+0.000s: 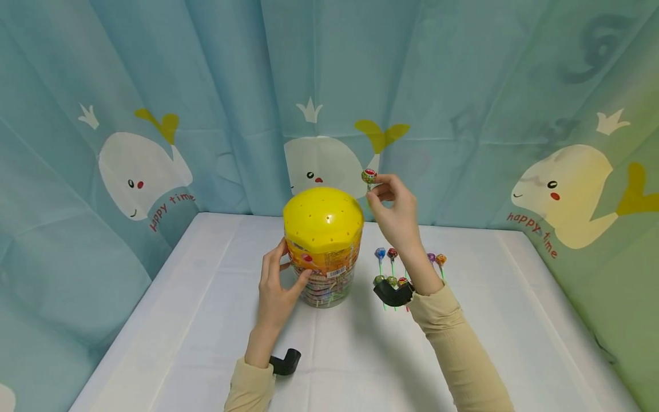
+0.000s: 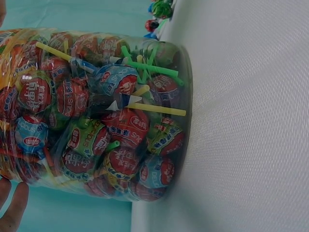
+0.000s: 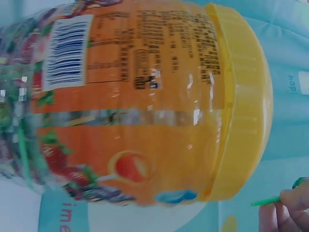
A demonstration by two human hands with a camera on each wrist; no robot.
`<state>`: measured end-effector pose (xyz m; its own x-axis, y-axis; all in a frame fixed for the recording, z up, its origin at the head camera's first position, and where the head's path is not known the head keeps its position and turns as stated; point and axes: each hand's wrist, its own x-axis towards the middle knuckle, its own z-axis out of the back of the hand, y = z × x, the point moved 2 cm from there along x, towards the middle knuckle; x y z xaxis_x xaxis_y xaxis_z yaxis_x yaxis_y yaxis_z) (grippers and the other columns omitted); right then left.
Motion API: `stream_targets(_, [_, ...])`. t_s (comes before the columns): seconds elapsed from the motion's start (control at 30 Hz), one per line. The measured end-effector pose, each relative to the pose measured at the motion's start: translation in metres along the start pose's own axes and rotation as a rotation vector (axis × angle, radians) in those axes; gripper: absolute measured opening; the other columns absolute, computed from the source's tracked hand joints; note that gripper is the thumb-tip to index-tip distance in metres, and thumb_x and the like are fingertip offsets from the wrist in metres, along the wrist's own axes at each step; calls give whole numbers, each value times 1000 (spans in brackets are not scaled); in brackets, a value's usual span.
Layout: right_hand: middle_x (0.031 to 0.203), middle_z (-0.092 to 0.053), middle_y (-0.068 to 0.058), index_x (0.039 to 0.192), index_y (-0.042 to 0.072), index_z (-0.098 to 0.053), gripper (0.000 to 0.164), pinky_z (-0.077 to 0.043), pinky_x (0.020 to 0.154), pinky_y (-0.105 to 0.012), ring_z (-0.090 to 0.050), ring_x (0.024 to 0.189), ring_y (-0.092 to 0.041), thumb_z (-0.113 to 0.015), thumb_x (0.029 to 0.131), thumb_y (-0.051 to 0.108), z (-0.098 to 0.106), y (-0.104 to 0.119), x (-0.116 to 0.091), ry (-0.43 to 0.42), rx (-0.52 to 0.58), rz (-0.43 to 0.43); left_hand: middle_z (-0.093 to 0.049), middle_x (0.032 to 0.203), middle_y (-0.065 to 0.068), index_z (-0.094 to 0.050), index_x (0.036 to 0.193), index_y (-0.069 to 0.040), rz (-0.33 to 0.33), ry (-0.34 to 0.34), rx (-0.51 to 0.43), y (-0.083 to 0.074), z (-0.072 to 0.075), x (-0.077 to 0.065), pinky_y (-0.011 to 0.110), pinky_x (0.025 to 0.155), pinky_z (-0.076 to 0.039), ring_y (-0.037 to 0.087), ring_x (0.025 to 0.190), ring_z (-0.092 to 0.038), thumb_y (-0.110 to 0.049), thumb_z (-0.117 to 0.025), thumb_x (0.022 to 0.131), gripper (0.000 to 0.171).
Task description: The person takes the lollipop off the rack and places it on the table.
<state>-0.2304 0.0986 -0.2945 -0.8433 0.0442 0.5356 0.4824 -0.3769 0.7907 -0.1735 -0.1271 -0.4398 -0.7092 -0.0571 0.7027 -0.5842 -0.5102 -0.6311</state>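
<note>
A clear plastic jar (image 1: 329,260) with a domed, dotted yellow lid (image 1: 323,220) stands upright on the table. Wrapped lollipops (image 2: 82,140) fill the lower part of the jar seen in the left wrist view. My left hand (image 1: 275,292) grips the jar's near left side, thumb in front and fingers round the far side. Raised to the right of the lid, my right hand (image 1: 398,212) pinches one lollipop (image 1: 369,175) by its stick, with the green and red wrapped head up. In the right wrist view its green stick (image 3: 265,200) points towards the lid.
To the jar's right, several lollipops lie in two rows on the white tablecloth (image 1: 206,320), among them a blue one (image 1: 380,253) and an orange one (image 1: 441,259). My right forearm partly covers them. A blue curtain (image 1: 231,114) with printed whales hangs behind the table.
</note>
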Motion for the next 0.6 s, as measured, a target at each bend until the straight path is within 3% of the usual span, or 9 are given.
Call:
stream_targets(0.1, [92, -62, -18, 115, 0, -60, 25, -50, 88, -41, -58, 84, -27, -61, 91, 3, 5, -5, -7, -6, -8, -23, -49, 128, 15, -35, 149, -12, -4, -3, -4, 0, 0, 1, 39, 86, -56, 24, 120, -52, -21, -75, 83, 78])
stream_targets(0.33, [93, -64, -18, 115, 1, -60, 25, -48, 85, -34, -59, 86, -28, -61, 90, 4, 14, -23, -21, -18, -61, -78, -50, 128, 14, -36, 148, -11, -9, -18, -10, 0, 0, 0, 42, 83, -56, 23, 118, -52, -22, -75, 84, 76])
stream_targets(0.6, [91, -66, -19, 114, 1, -61, 25, -46, 83, -34, -60, 85, -27, -63, 89, 3, 24, -38, -36, -55, -111, -122, -50, 127, 14, -36, 148, -10, -7, -14, -7, 0, 0, 0, 42, 84, -56, 24, 119, -52, -23, -74, 84, 75])
